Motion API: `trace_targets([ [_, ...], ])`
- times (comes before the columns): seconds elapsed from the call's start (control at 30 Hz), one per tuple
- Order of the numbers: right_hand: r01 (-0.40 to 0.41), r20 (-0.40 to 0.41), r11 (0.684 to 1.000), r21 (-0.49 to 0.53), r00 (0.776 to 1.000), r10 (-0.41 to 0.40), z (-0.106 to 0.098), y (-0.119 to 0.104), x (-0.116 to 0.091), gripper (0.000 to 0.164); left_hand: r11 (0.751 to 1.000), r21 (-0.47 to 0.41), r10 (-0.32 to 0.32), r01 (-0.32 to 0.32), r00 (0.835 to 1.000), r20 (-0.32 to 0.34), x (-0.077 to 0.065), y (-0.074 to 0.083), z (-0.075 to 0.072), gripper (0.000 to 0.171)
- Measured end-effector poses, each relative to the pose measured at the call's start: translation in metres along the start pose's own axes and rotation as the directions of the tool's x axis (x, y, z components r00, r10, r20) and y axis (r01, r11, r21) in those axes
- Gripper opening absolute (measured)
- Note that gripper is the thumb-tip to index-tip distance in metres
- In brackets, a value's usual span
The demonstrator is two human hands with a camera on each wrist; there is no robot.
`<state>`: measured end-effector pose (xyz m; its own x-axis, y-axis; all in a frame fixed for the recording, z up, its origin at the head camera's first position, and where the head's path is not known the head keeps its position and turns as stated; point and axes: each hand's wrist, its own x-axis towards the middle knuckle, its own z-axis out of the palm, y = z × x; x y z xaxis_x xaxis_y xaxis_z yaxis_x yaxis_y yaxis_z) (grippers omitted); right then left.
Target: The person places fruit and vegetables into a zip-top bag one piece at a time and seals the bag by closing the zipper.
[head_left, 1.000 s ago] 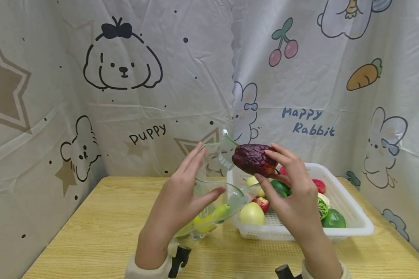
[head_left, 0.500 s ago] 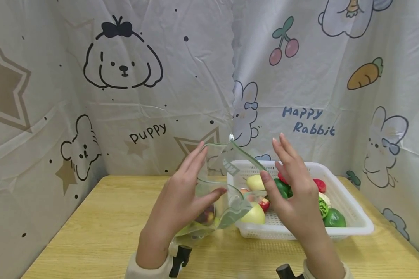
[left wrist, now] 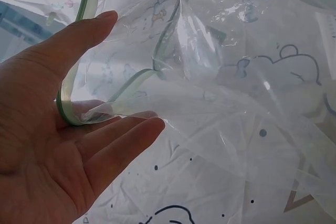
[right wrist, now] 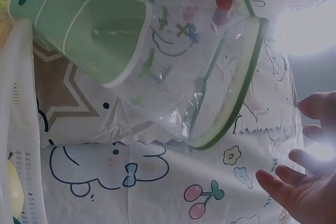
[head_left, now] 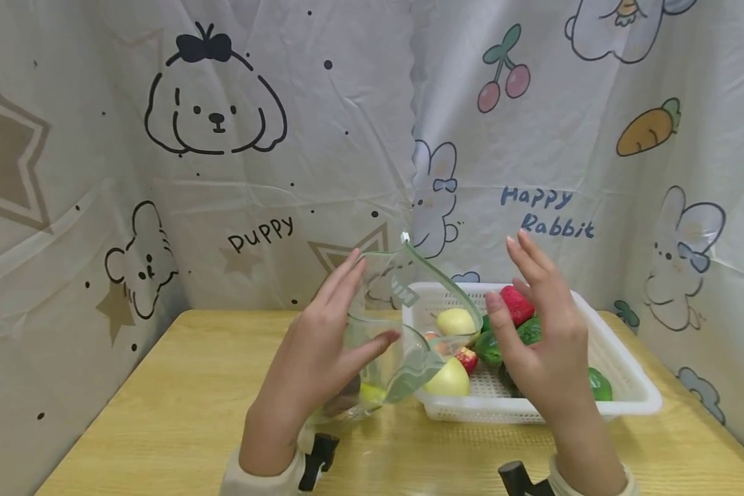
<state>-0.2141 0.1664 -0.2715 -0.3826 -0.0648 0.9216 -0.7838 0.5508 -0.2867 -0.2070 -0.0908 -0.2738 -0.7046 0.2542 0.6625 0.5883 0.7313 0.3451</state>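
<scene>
A clear zip bag [head_left: 381, 344] with a green-edged mouth and a white slider stands with its opening spread wide. My left hand [head_left: 313, 351] holds it at the left end of the mouth, fingers behind and thumb in front. In the left wrist view the green rim [left wrist: 67, 98] passes between that thumb and the fingers. Low in the bag lie a dark purple fruit [head_left: 346, 399] and a yellow piece [head_left: 372, 394], both partly hidden by the left hand. My right hand [head_left: 548, 341] is above the basket, fingers spread and holding nothing, to the right of the bag.
A white plastic basket [head_left: 635, 403] sits on the wooden table [head_left: 180, 393], right of the bag. Pale yellow fruits [head_left: 449, 377], a small red apple [head_left: 467, 359], green pieces [head_left: 488, 348] and a red one [head_left: 517, 305] lie in it. A printed cloth [head_left: 254, 172] closes off the back and sides.
My right hand let the wrinkled dark purple fruit go into the bag, then moved right over the basket, away from the bag's mouth. My left hand has stayed on the bag.
</scene>
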Motion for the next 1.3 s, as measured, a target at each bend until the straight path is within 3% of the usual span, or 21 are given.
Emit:
trace_targets([
  [0.17,-0.074,0.016,0.996,-0.055,0.997,0.075,-0.007,0.005,0.0,0.062,1.0,0.002,0.0,0.0,1.0,0.001,0.001,0.0,-0.001,0.094],
  [0.3,-0.145,0.081,0.984,-0.105,0.985,0.154,-0.008,0.011,-0.001,0.066,1.0,0.005,-0.006,0.006,1.0,0.003,0.002,0.0,-0.002,0.094],
  [0.47,-0.239,0.2,0.957,-0.164,0.942,0.269,-0.004,0.019,-0.005,0.062,1.0,0.008,-0.009,0.009,1.0,0.003,0.001,0.0,-0.003,0.094],
  [0.57,-0.314,0.298,0.921,-0.231,0.878,0.374,-0.001,0.023,-0.008,0.058,1.0,0.004,-0.013,0.013,1.0,0.002,0.001,0.0,-0.003,0.094],
  [0.7,-0.361,0.452,0.856,-0.371,0.735,0.506,0.004,0.03,-0.012,0.051,1.0,0.0,-0.007,0.007,1.0,-0.003,0.001,-0.001,-0.003,0.094],
  [0.8,-0.351,0.538,0.839,-0.417,0.648,0.539,0.008,0.036,-0.017,0.047,1.0,-0.001,-0.004,0.004,1.0,-0.003,0.001,-0.001,-0.003,0.094],
  [0.9,-0.34,0.611,0.85,-0.402,0.592,0.526,0.016,0.043,-0.024,0.034,1.0,-0.004,-0.009,0.009,1.0,-0.003,0.0,-0.002,-0.004,0.094],
  [1.03,-0.314,0.685,0.862,-0.398,0.523,0.507,0.03,0.047,-0.036,0.03,1.0,-0.003,-0.007,0.007,1.0,-0.01,0.0,-0.003,-0.005,0.093],
  [1.17,-0.303,0.737,0.878,-0.371,0.479,0.477,0.041,0.049,-0.046,0.043,1.0,-0.002,-0.002,0.002,1.0,-0.016,0.0,-0.003,-0.005,0.093],
  [1.3,-0.357,0.791,0.883,-0.304,0.422,0.443,0.048,0.054,-0.052,0.045,1.0,0.001,-0.008,0.008,1.0,-0.013,0.0,-0.003,-0.006,0.094],
])
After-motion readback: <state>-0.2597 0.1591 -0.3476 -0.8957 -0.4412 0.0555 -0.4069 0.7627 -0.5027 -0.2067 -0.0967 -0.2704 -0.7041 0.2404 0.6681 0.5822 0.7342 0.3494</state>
